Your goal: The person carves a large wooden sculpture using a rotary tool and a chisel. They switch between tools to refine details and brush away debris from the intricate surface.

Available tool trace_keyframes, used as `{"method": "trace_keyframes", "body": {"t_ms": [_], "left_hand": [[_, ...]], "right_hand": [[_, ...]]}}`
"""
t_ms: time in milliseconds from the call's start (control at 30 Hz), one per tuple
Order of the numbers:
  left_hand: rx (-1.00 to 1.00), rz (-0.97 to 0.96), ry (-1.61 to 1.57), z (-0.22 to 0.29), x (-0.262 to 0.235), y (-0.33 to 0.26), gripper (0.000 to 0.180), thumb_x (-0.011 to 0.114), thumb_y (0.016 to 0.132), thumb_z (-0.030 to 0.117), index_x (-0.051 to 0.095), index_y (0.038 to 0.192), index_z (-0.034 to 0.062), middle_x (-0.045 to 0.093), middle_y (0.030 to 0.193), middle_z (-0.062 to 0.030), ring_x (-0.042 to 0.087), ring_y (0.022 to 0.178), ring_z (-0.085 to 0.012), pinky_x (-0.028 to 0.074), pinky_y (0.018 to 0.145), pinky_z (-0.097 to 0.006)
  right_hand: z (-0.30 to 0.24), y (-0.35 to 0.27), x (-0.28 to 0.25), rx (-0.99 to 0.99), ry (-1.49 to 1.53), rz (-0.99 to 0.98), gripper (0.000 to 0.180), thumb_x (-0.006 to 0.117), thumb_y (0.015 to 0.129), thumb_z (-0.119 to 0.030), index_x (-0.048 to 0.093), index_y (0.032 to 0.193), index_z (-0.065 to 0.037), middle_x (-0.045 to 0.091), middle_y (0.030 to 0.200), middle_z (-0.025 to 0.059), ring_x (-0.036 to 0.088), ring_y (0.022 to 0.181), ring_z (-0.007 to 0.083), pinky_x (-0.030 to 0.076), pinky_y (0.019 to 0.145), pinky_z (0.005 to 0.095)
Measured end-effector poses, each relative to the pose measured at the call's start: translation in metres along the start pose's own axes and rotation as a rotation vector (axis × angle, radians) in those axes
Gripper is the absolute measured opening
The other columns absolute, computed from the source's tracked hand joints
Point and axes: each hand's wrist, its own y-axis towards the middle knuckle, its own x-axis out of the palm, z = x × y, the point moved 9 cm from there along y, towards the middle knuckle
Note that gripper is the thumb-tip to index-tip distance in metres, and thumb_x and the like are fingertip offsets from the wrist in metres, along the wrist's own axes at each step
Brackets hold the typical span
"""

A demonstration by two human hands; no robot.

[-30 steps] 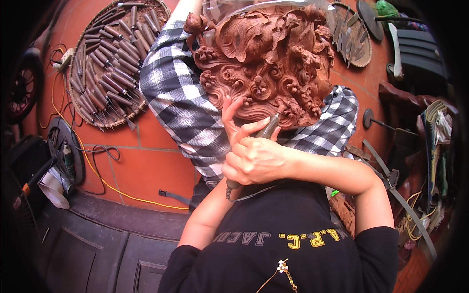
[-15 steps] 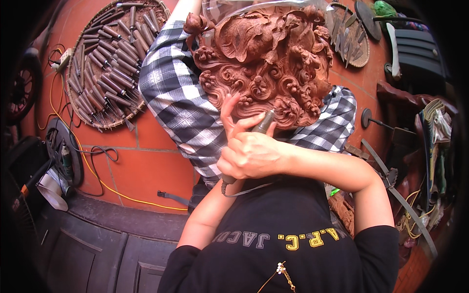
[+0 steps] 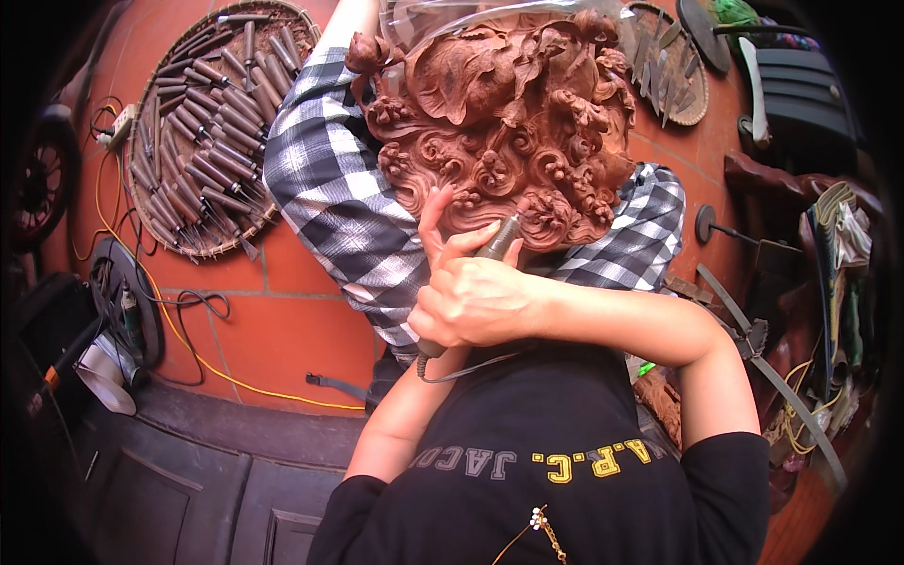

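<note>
Slightly toward 9 o'clock, the right hand (image 3: 476, 301) and its corded handpiece (image 3: 499, 241) have shifted since the earliest frame. That hand is wrapped around the handpiece, nose aimed toward 1 o'clock; the left hand (image 3: 432, 224) is mostly hidden beneath, so I cannot tell its grip. At 12 o'clock, the reddish carving (image 3: 513, 113) sits between checked trouser legs (image 3: 344, 202). Light pressure, braced wrists and strokes following each curl should serve best.
</note>
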Motion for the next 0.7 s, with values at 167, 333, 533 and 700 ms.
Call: {"method": "trace_keyframes", "body": {"t_ms": [167,333,533,700], "left_hand": [[0.085,0.028,0.044,0.022,-0.004,0.009,0.042,0.089,0.061,0.011,0.067,0.096,0.0163,0.042,0.146,-0.0136,0.033,0.142,-0.0342,0.025,0.119,-0.047],[-0.028,-0.075,0.049,0.000,0.001,0.002,0.043,0.089,0.061,0.012,0.068,0.098,0.0168,0.040,0.148,-0.0143,0.030,0.144,-0.0340,0.023,0.120,-0.046],[0.047,-0.078,0.157,0.019,0.001,0.007,0.047,0.090,0.058,0.012,0.068,0.099,0.0176,0.039,0.149,-0.0124,0.033,0.142,-0.0316,0.024,0.120,-0.042],[-0.110,-0.054,0.087,-0.011,0.005,-0.001,0.048,0.091,0.057,0.012,0.068,0.100,0.0141,0.039,0.149,-0.0095,0.034,0.142,-0.0249,0.027,0.119,-0.037]], "right_hand": [[-0.004,0.001,-0.002,-0.024,0.049,-0.004,0.030,0.076,0.056,-0.001,0.062,0.083,0.004,0.056,0.116,0.0372,0.068,0.075,0.0315,0.057,0.063,0.0401],[0.001,0.008,-0.002,-0.044,0.108,0.014,0.025,0.074,0.059,-0.003,0.063,0.080,0.003,0.057,0.115,0.0365,0.068,0.076,0.0324,0.057,0.062,0.0407],[-0.001,0.004,-0.012,-0.067,0.146,0.013,0.019,0.072,0.062,-0.005,0.064,0.077,0.002,0.058,0.114,0.0357,0.069,0.079,0.0335,0.057,0.061,0.0414],[0.005,0.012,-0.006,-0.075,0.156,0.024,0.014,0.070,0.065,-0.007,0.065,0.075,0.001,0.059,0.113,0.0350,0.069,0.081,0.0344,0.058,0.061,0.0420]]}}
